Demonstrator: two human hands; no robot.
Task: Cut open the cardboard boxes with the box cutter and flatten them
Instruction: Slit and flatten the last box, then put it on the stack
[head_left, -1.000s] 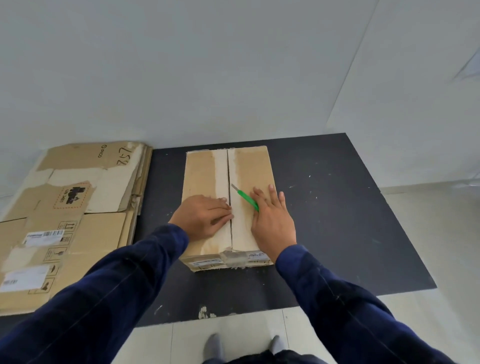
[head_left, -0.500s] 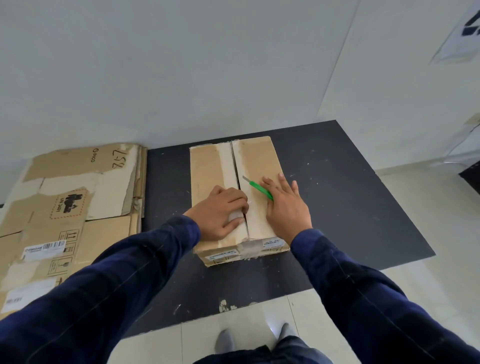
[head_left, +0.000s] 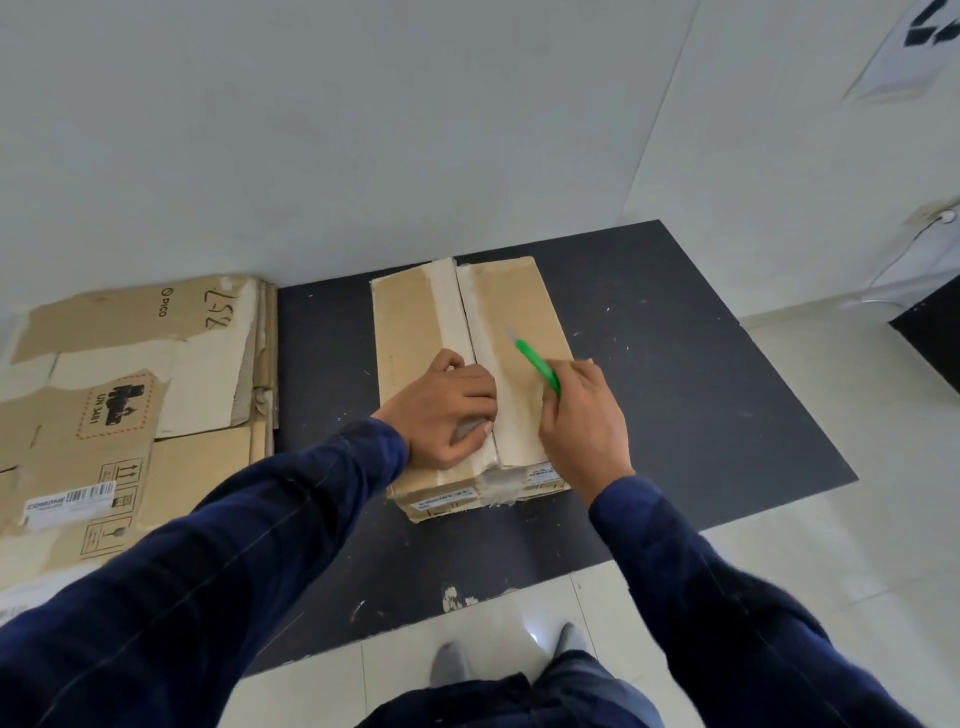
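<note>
A brown cardboard box (head_left: 410, 322) lies on a black mat (head_left: 675, 374), its two top flaps meeting at a centre seam that is slit open. My left hand (head_left: 441, 410) rests on the left flap near the seam, its fingertips curled over the flap's inner edge. On the right flap lies my right hand (head_left: 584, 415), which holds a green box cutter (head_left: 535, 361). The cutter's blade points up and left over the right flap. Torn tape hangs on the box's near end.
A pile of flattened cardboard (head_left: 119, 405) lies on the floor to the left of the mat. White walls stand behind. Pale floor tiles (head_left: 831, 545) lie to the right and in front, with my feet (head_left: 452, 660) at the bottom edge.
My left hand's fingers have curled from flat into the seam at the left flap's edge. My right hand has gone from lying flat with the cutter to gripping it, a little raised.
</note>
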